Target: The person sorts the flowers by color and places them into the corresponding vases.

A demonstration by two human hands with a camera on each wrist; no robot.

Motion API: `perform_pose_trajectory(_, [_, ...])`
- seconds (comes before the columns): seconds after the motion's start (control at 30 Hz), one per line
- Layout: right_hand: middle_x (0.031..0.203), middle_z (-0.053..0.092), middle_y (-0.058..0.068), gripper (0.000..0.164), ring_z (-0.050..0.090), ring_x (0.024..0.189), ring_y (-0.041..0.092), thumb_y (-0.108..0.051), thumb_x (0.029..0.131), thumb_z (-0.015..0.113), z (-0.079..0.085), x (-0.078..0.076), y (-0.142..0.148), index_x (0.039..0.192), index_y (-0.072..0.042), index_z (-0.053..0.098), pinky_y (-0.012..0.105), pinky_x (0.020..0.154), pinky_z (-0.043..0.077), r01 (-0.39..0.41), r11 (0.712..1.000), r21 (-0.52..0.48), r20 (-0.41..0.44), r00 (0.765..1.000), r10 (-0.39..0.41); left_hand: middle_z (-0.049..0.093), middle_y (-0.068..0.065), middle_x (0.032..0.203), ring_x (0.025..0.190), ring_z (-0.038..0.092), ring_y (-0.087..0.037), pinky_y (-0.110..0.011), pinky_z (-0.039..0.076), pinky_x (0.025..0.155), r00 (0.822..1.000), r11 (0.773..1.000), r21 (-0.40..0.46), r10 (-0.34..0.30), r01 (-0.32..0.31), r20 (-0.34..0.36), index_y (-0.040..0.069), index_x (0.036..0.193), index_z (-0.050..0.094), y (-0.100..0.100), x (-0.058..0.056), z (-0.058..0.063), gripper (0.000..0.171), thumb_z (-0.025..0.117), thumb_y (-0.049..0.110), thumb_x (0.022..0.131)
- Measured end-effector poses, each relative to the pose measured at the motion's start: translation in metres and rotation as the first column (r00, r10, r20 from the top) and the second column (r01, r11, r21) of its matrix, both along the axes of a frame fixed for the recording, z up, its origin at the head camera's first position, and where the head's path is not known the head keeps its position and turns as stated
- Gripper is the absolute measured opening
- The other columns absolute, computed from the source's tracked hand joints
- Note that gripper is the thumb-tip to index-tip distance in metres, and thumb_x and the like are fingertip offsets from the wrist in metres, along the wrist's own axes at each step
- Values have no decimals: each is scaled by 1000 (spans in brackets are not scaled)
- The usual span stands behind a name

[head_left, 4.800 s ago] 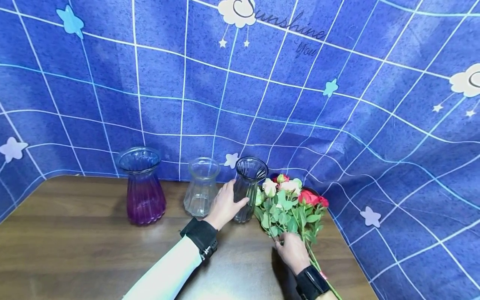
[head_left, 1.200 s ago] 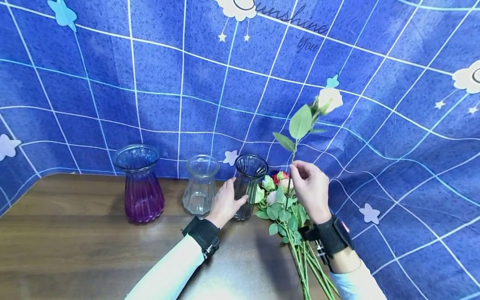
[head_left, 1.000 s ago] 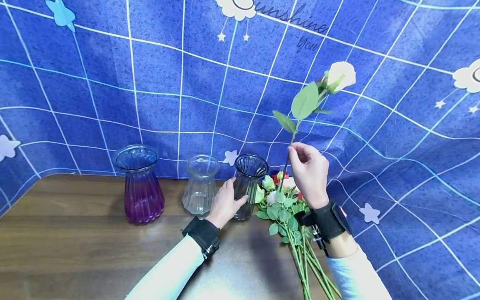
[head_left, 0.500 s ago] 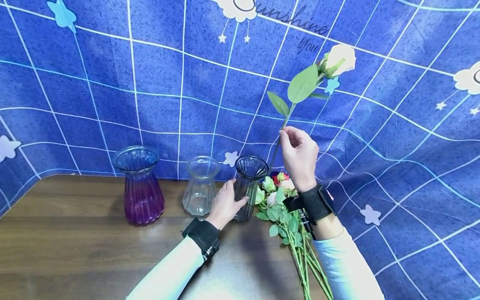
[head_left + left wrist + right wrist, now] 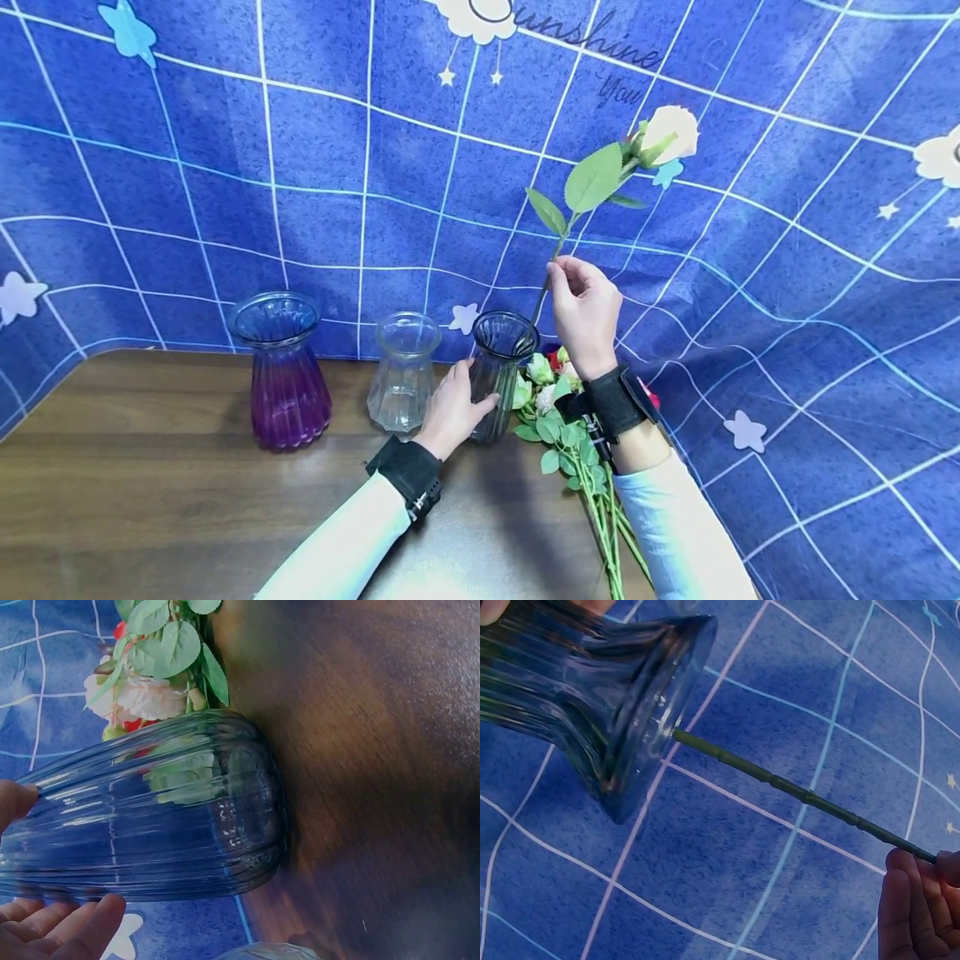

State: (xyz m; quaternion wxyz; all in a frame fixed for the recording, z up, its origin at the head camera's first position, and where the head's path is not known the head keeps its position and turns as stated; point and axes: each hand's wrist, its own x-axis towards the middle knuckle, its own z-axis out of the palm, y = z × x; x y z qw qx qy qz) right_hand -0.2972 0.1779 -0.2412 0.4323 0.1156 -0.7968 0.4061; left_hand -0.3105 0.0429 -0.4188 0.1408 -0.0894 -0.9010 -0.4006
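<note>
Smoky grey in its ribbed glass, the flared vase (image 5: 501, 379) is held upright on the brown wood-grain tabletop (image 5: 187, 500) by the left hand (image 5: 453, 407), which is clamped about its body, with the thumb laid against one side and the fingers against the other. Above and to the right of the flared vase, a single cream-white rose with green leaves (image 5: 592, 179) is held tilted by the right hand (image 5: 587, 312); its thin green stem (image 5: 806, 795) is pinched between thumb and fingertips, below the leaves. The stem's lower end is seen right at the mouth of the flared vase; how far it is passed inside cannot be told. Just to the right of the flared vase, a bunch of red, pink and pale green-white flowers (image 5: 551, 433) is laid on the tabletop, partly hidden by the right forearm, its long stems pointed toward the person. A clear glass vase (image 5: 401, 392) is stood near the flared vase on its left, and farther left a larger ribbed vase, shaded from blue to purple (image 5: 288, 392), is placed. Behind the flared vase, a blue cloth with white grid lines (image 5: 315, 142) is hung. Black straps (image 5: 405, 468) are worn on both wrists.
</note>
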Motion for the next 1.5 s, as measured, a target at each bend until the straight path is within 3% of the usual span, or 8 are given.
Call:
perform_pose_trajectory(0.2, [74, 70, 13, 17, 62, 61, 18, -14, 87, 62, -10, -5, 0, 90, 0, 71, 14, 59, 39, 15, 1000, 19, 27, 1000, -16, 55, -17, 129, 115, 55, -34, -46, 47, 90, 1000, 1000, 4, 2, -2, -16, 3, 131, 44, 1, -1, 0, 67, 71, 37, 80])
perform_pose_trajectory(0.33, [74, 71, 13, 18, 65, 63, 23, -14, 87, 62, -18, -8, 1, 90, 1, 71, 16, 58, 40, 16, 999, 31, 79, 997, -19, 56, -17, 127, 112, 57, -34, -46, 48, 88, 999, 1000, 7, 9, -9, -36, 3, 130, 45, 1, 0, -1, 66, 72, 36, 79])
perform_pose_trajectory(0.67, [74, 71, 12, 17, 65, 65, 22, -15, 86, 61, -36, -15, 3, 88, -2, 72, 27, 60, 46, 49, 994, 101, 240, 968, -73, 57, -17, 125, 112, 57, -34, -46, 48, 88, 999, 1000, 4, 16, -16, -41, 3, 130, 46, 2, 0, -1, 66, 72, 36, 79])
perform_pose_trajectory(0.9, [75, 72, 10, 17, 66, 69, 22, -17, 83, 62, -46, -15, 4, 86, -4, 72, 36, 65, 49, 61, 983, 173, 293, 950, -110, 57, -18, 126, 112, 57, -34, -46, 48, 88, 999, 1000, 10, 15, -15, -41, 3, 130, 46, 3, 2, -1, 66, 72, 35, 79])
perform_pose_trajectory(1.13, [68, 66, 8, 14, 61, 66, 25, -15, 79, 62, -55, -12, 8, 78, -5, 71, 36, 61, 46, 63, 961, 269, 335, 929, -155, 57, -18, 125, 113, 56, -34, -46, 48, 89, 998, 1000, 14, 13, -12, -57, 3, 129, 46, 3, 2, -3, 65, 71, 35, 79])
perform_pose_trajectory(1.33, [69, 64, 8, 16, 60, 67, 26, -18, 80, 64, -64, -15, 10, 83, -5, 73, 36, 62, 46, 49, 946, 322, 400, 898, -183, 55, -18, 127, 115, 55, -34, -45, 46, 93, 998, 1000, 19, 4, -3, -56, 2, 131, 45, 3, 2, -5, 67, 72, 35, 78])
perform_pose_trajectory(1.5, [69, 65, 8, 15, 59, 66, 25, -18, 79, 67, -71, -18, 12, 84, -5, 73, 35, 61, 45, 55, 948, 313, 399, 898, -184, 55, -18, 128, 115, 55, -34, -44, 46, 93, 998, 1000, 19, 4, -2, -59, 2, 131, 45, 3, 1, -6, 67, 71, 35, 79])
